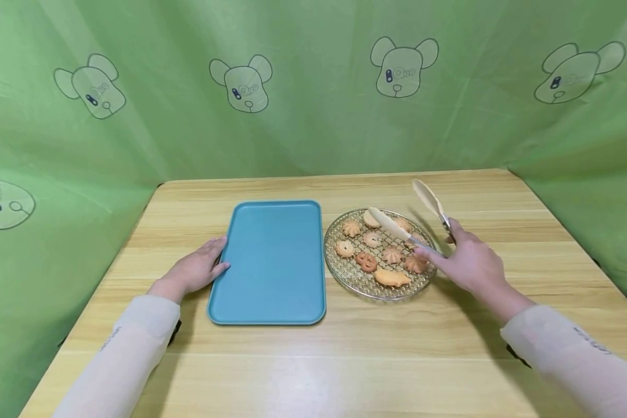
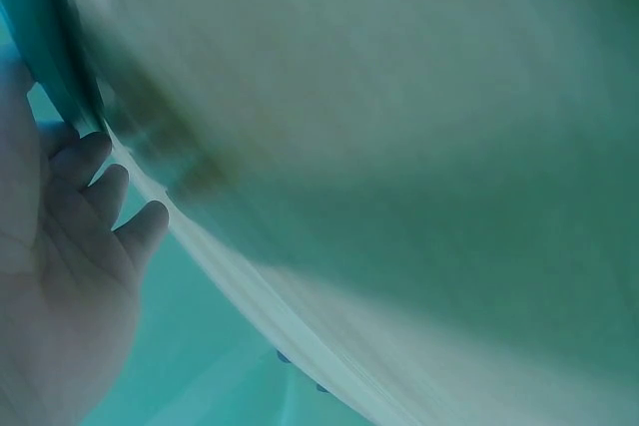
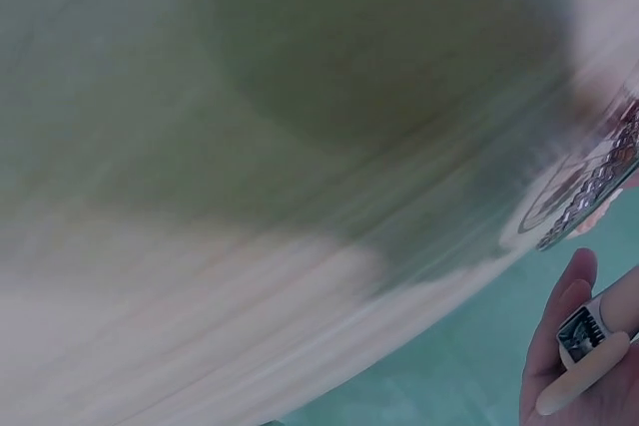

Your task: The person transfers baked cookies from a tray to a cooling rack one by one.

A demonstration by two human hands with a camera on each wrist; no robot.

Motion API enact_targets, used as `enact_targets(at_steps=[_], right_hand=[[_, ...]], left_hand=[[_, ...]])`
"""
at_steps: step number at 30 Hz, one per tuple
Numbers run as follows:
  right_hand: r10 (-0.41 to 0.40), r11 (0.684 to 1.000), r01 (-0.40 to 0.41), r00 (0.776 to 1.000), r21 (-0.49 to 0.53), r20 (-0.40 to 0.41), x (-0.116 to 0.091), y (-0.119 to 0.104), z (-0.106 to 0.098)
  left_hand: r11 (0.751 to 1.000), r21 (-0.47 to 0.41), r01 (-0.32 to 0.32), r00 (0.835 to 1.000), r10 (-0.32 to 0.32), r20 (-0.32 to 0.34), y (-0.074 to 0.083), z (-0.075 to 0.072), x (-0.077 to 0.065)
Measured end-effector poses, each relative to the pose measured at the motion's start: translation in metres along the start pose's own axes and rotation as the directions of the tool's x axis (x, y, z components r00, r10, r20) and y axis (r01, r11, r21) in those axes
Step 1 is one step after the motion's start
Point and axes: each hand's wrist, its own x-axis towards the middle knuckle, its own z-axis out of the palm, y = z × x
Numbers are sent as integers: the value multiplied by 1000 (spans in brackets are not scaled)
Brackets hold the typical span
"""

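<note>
My left hand (image 1: pixel 197 266) rests at the left edge of a blue rectangular tray (image 1: pixel 271 267), its fingers fairly straight along the rim. In the left wrist view those fingers (image 2: pixel 105 182) lie beside the tray's edge. My right hand (image 1: pixel 470 258) grips a pair of tongs (image 1: pixel 392 223), whose two pale arms are spread wide above a round glass plate (image 1: pixel 363 290). Several cookies lie on the plate, among them a pretzel-shaped one (image 1: pixel 366 262) and a long yellowish one (image 1: pixel 392 277). Between the tongs' tips there is nothing. The right wrist view shows the tongs' hinge end (image 3: pixel 584 336) in the palm.
The tray and the plate stand side by side on a light wooden table (image 1: pixel 355 371). A green curtain (image 1: pixel 319 133) with printed bear heads hangs behind the table and along both sides.
</note>
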Motion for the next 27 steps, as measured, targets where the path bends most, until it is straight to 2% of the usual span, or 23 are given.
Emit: enact_targets(at_steps=[8, 16, 27], right_hand=[[71, 997, -71, 997, -5, -23, 2, 13, -4], [155, 988, -155, 988, -3, -13, 5, 25, -6], [225, 974, -225, 974, -11, 25, 4, 40, -10]], left_hand=[[1000, 0, -7, 1000, 7, -3, 1, -1, 0], [1000, -8, -7, 1000, 7, -2, 3, -2, -1], [1000, -2, -15, 1000, 15, -4, 2, -2, -1]])
